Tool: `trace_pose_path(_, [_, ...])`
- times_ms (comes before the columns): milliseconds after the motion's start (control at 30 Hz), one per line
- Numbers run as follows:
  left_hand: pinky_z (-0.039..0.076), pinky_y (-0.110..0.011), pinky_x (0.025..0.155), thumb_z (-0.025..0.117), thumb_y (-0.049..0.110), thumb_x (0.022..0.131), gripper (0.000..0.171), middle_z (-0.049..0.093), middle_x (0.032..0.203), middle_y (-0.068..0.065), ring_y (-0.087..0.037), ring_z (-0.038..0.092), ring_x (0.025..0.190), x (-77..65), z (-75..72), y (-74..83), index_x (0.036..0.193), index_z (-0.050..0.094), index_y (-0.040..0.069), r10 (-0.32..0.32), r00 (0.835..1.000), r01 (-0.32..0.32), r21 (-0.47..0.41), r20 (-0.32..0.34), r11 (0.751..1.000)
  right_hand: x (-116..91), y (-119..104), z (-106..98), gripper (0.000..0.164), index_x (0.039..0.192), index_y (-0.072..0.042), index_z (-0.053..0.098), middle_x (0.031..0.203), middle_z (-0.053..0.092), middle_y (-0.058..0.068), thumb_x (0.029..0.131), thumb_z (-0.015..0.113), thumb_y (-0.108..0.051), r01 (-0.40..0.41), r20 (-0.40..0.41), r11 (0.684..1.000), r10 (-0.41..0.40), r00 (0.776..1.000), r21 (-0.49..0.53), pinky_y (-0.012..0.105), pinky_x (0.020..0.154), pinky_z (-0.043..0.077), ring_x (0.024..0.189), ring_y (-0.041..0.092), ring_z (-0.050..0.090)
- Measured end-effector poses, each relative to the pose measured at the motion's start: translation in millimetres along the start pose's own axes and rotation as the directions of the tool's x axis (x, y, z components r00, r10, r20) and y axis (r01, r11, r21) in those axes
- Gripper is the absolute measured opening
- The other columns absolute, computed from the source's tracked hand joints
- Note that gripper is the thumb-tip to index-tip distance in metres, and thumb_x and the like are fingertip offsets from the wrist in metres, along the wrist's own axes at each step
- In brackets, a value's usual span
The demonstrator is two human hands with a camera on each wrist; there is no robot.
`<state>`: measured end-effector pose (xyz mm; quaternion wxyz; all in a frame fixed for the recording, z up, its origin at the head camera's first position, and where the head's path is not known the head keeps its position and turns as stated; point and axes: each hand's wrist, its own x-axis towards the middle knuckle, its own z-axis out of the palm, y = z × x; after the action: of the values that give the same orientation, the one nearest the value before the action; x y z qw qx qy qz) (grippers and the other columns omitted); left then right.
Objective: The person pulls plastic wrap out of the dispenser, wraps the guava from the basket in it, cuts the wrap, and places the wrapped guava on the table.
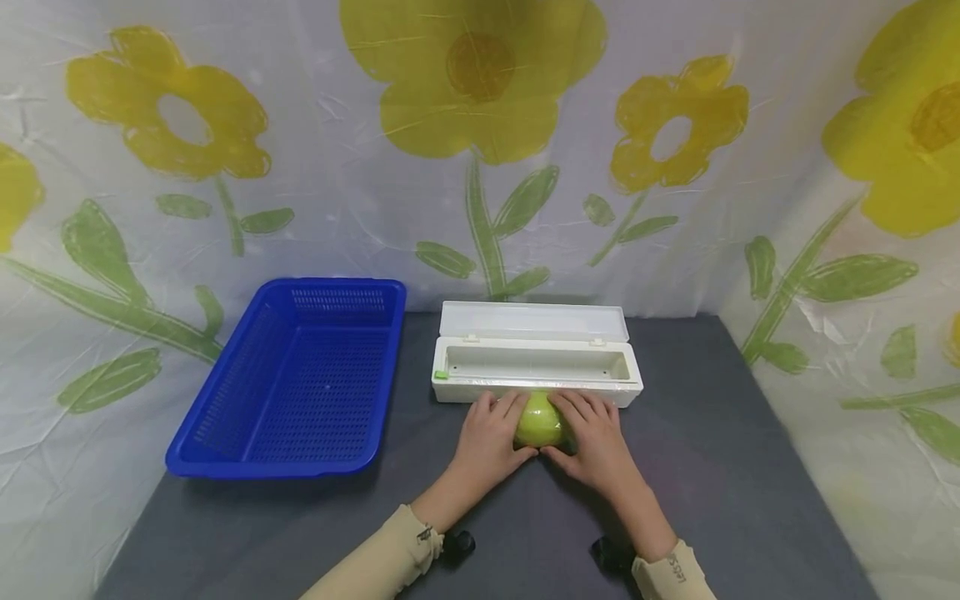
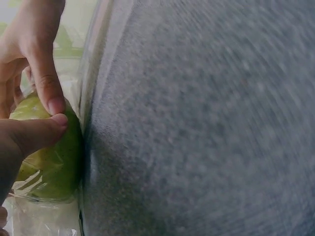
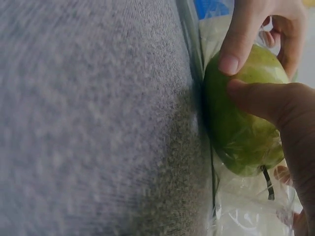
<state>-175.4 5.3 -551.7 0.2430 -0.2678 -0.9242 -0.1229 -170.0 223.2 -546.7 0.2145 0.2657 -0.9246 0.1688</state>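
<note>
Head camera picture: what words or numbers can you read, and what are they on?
"LETS", faintly, on the right sleeve; any more there is too blurred.
Left sleeve: dark marks, too small to read.
I can read nothing on the blue basket, white box or green fruit.

You get soft light, glare on the wrapped fruit (image 1: 538, 423), and grainy tabletop (image 2: 216, 118) blur toward left-wrist three o'clock.

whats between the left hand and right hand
A green fruit in clear plastic film, held between the left hand and right hand; it shows in the head view and both wrist views.
</note>
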Motion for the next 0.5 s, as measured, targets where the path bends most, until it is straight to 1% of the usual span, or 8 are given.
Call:
trace_pose_path(100, [0.052,-0.04,0.088,0.097,0.055,0.07,0.095,0.065,0.14,-0.002,-0.023,0.054,0.102,-2.0,0.2,-2.3,0.147,0.061,0.013,-0.018,1.0,0.019,-0.073,0.018,0.997,-1,0,1,0.088,0.144,-0.009,0.063,0.144,0.062,0.01,0.068,0.102,-0.033,-0.017,0.005,1.0,0.017,1.0,0.003,0.067,0.098,0.041,0.132,0.035,0.052])
trace_pose_path(167, [0.052,-0.041,0.09,0.096,0.054,0.073,0.093,0.063,0.143,-0.002,-0.024,0.054,0.105,-4.5,0.5,-5.6,0.15,0.06,0.015,-0.042,0.999,0.044,-0.132,0.023,0.99,-2,0,1,0.088,0.143,-0.009,0.063,0.144,0.062,0.011,0.068,0.102,-0.031,-0.024,-0.002,1.0,0.024,1.0,0.009,0.067,0.098,0.041,0.132,0.036,0.052])
trace_pose_path(233, [0.053,-0.043,0.092,0.094,0.053,0.076,0.092,0.062,0.144,-0.005,-0.026,0.055,0.109,-8.0,0.5,-11.0,0.152,0.058,0.015,-0.077,0.997,0.075,-0.185,0.0,0.98,-3,1,2,0.088,0.143,-0.009,0.063,0.144,0.062,0.011,0.067,0.103,-0.03,-0.024,-0.014,1.0,0.025,1.0,0.012,0.066,0.098,0.041,0.132,0.035,0.052])
trace_pose_path(300, [0.054,-0.045,0.091,0.094,0.051,0.077,0.092,0.06,0.142,-0.009,-0.028,0.057,0.112,-12.9,-0.3,-18.0,0.153,0.057,0.014,-0.137,0.989,0.121,-0.236,-0.052,0.964,-3,1,2,0.089,0.142,-0.009,0.063,0.144,0.062,0.011,0.066,0.103,-0.029,-0.017,-0.027,1.0,0.017,0.999,0.019,0.065,0.098,0.04,0.132,0.036,0.052])
trace_pose_path(367, [0.056,-0.048,0.091,0.096,0.047,0.076,0.094,0.057,0.141,-0.015,-0.032,0.059,0.114,-19.0,-2.3,-26.6,0.153,0.055,0.011,-0.215,0.969,0.172,-0.294,-0.122,0.94,-3,2,3,0.09,0.142,-0.009,0.063,0.144,0.062,0.011,0.065,0.103,-0.03,-0.003,-0.038,1.0,0.004,0.999,0.024,0.064,0.099,0.04,0.132,0.036,0.051])
trace_pose_path(433, [0.057,-0.051,0.088,0.097,0.043,0.075,0.097,0.052,0.14,-0.018,-0.035,0.06,0.112,-25.2,-5.1,-36.0,0.153,0.053,0.006,-0.29,0.94,0.215,-0.347,-0.18,0.913,-3,2,3,0.091,0.142,-0.009,0.063,0.144,0.062,0.011,0.065,0.104,-0.031,0.006,-0.043,1.0,-0.005,0.999,0.029,0.062,0.099,0.039,0.132,0.035,0.051])
trace_pose_path(500, [0.056,-0.054,0.088,0.097,0.04,0.075,0.101,0.049,0.143,-0.021,-0.037,0.061,0.112,-29.8,-8.9,-45.4,0.155,0.049,0.002,-0.359,0.912,0.26,-0.396,-0.199,0.881,-4,2,3,0.091,0.142,-0.008,0.063,0.143,0.062,0.011,0.064,0.104,-0.031,0.013,-0.05,0.999,-0.012,0.999,0.033,0.062,0.098,0.039,0.132,0.035,0.051])
